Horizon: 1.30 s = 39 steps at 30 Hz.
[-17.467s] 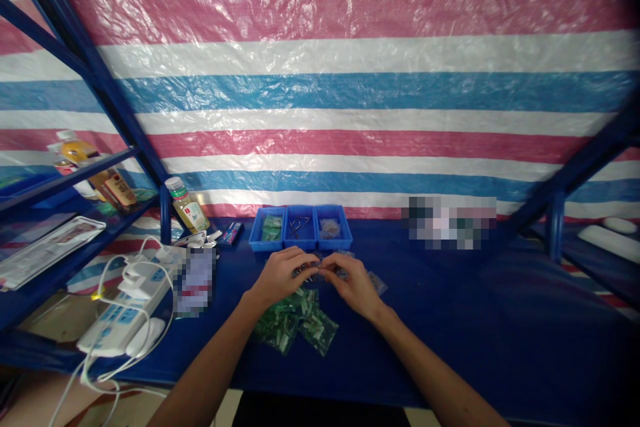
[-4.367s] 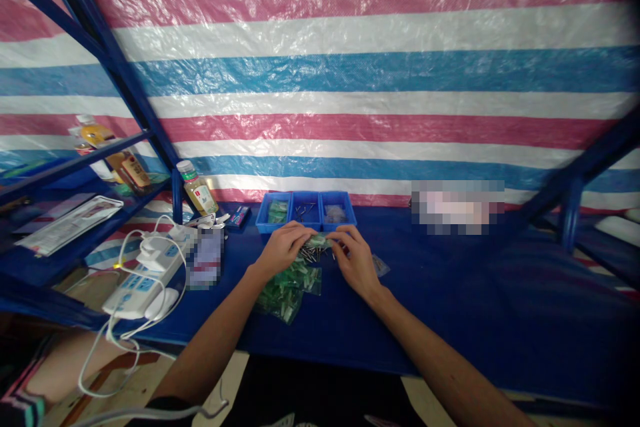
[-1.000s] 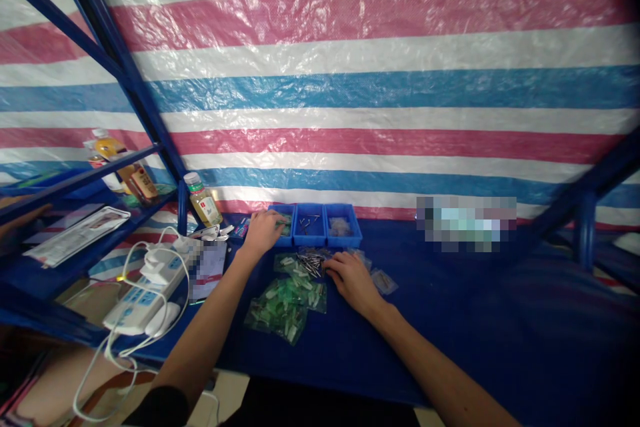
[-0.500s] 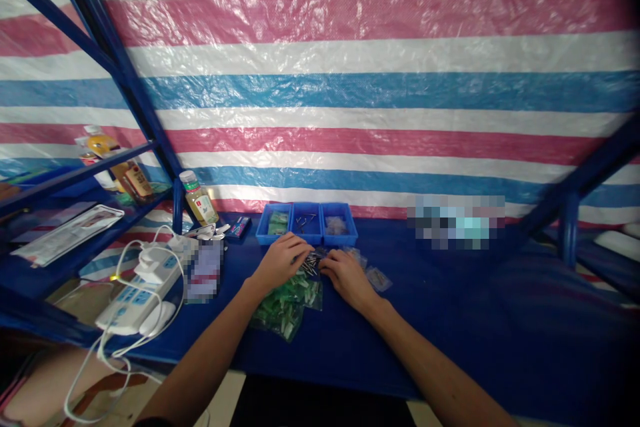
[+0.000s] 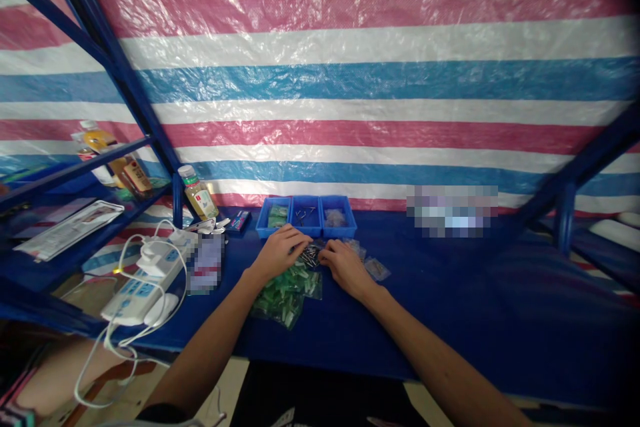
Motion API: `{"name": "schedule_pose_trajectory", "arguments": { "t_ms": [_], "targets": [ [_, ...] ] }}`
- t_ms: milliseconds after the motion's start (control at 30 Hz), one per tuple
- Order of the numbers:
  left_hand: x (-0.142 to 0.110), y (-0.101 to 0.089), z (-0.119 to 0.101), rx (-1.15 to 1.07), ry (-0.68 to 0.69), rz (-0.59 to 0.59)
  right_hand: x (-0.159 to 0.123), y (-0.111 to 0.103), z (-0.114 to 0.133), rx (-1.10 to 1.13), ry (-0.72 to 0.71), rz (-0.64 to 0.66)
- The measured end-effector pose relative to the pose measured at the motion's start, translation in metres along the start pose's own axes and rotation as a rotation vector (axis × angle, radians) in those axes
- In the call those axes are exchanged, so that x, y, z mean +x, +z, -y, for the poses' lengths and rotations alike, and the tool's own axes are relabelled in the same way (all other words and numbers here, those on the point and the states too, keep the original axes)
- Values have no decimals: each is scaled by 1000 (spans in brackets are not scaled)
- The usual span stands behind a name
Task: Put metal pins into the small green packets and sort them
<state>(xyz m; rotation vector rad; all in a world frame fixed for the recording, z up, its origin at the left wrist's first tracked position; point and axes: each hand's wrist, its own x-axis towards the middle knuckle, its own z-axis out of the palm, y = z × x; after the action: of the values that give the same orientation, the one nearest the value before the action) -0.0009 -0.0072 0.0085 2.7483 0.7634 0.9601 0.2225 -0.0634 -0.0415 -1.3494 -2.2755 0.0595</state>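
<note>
A small heap of dark and silvery screws [image 5: 311,255] lies on the blue table between my two hands. My left hand [image 5: 280,252] reaches over the heap's left side, fingers bent together toward the thumb. A small dark bit shows near that thumb, too small to name. At the heap's right edge, my right hand [image 5: 346,268] has its fingers curled in, their tips touching the screws; anything inside them is hidden. Under and in front of my left hand spreads a pile of clear bags with green pieces [image 5: 283,297]. Small clear packets [image 5: 376,269] lie beyond my right hand.
Behind the hands stand three joined blue bins: green packets in the left bin [image 5: 277,216], a few dark pieces in the middle bin [image 5: 306,216], clear packets in the right bin [image 5: 335,217]. A drink bottle [image 5: 198,195], power strip [image 5: 137,290] with cables and blue frame posts stand leftward.
The whole view has shifted slightly, with the table a little higher in the picture. Both hands stay at the screw heap, with only small finger movements.
</note>
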Motion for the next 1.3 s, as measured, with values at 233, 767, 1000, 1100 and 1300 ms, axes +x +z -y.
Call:
{"name": "schedule_pose_trajectory", "arguments": {
  "t_ms": [233,767,1000,1100,1300],
  "targets": [
    [-1,-2,-1,-46,-37,-27,1,-6,2,82,1,-78],
    [1,-1,-14,-134,42,103,-3,-1,5,507,6,-235],
    [1,-1,-14,-114,48,140,-3,-3,7,501,17,-282],
    [0,-2,-12,-100,23,113,-3,-4,8,478,8,-275],
    [-1,-2,-14,-81,4,86,-3,-9,10,444,15,-294]
  ]
}}
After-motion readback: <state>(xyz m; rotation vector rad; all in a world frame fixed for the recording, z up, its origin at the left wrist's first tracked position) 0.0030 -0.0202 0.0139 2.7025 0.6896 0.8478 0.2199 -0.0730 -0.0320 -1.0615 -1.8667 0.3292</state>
